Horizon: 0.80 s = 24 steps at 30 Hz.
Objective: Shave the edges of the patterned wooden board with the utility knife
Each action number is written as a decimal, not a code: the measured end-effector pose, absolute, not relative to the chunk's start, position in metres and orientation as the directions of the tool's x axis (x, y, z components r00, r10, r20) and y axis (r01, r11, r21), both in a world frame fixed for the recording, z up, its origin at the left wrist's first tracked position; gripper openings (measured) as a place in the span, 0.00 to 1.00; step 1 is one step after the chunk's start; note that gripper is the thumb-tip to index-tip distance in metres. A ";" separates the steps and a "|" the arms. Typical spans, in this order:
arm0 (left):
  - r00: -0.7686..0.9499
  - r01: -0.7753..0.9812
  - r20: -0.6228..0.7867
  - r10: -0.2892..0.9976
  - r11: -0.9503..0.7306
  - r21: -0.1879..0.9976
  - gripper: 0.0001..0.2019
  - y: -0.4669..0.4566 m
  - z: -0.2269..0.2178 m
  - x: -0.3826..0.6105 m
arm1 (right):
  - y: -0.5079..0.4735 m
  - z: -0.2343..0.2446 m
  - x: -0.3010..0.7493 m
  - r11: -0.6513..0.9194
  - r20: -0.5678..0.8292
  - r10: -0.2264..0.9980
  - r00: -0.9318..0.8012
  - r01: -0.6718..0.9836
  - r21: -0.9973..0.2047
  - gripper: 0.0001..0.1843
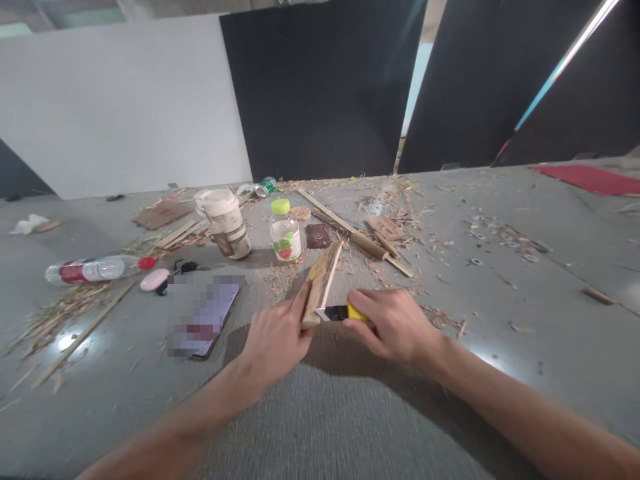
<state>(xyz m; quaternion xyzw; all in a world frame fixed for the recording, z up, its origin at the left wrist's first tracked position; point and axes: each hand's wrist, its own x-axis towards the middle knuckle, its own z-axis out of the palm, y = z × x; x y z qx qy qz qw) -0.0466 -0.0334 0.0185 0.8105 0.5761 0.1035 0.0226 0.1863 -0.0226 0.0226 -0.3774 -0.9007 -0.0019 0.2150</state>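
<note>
My left hand [276, 335] is closed round the near end of a flat bamboo strip [323, 277] that points away from me over the grey table [350, 413]. My right hand [393, 325] is closed on a yellow and black utility knife [345, 312]. Its blade tip rests against the strip's right edge near my left fingers. Both forearms reach in from the bottom of the view.
Behind the strip stand a small bottle with a green cap [285, 230] and a paper cup with a lid [225, 223]. A phone [210, 319], a pink object [154, 279] and a lying plastic bottle [97, 269] are at left. Wood sticks [357, 237] and shavings litter the table.
</note>
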 end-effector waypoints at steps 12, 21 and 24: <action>0.599 0.733 0.244 0.763 -0.645 0.216 0.35 -0.055 0.006 -0.041 | 0.042 0.014 0.257 0.142 0.327 0.945 -0.016 0.920 -0.365 0.27; 0.368 0.891 0.202 0.908 -0.406 0.203 0.28 -0.033 0.014 -0.052 | 0.008 0.020 0.213 0.446 0.422 0.866 -0.266 0.793 -0.414 0.22; 0.358 0.898 0.205 0.911 -0.396 0.192 0.28 -0.033 0.014 -0.051 | -0.009 0.018 0.198 0.581 0.395 0.803 -0.446 0.732 -0.355 0.20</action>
